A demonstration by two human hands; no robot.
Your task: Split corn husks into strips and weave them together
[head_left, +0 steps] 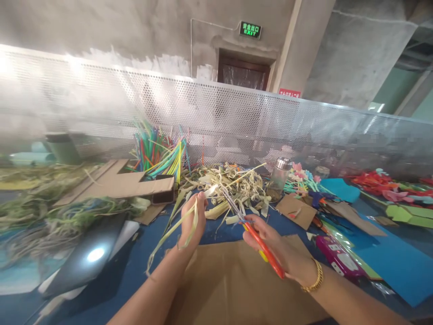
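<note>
My left hand is closed on a pale dried husk strip. Its long ends hang down over the wrist, and a short end sticks out to the right. In my right hand are scissors with red and yellow handles. Their metal blades point up and left, with the tips near the strip's short end; I cannot tell whether they touch it. Behind both hands lies a heap of curled, pale husk strips. Brown cardboard lies flat below my forearms.
Cut cardboard and green strips lie left, near a dark shiny tablet-like panel. Coloured stems stand behind. A glass bottle, blue sheets and a magenta case are right. A perforated metal screen closes the back.
</note>
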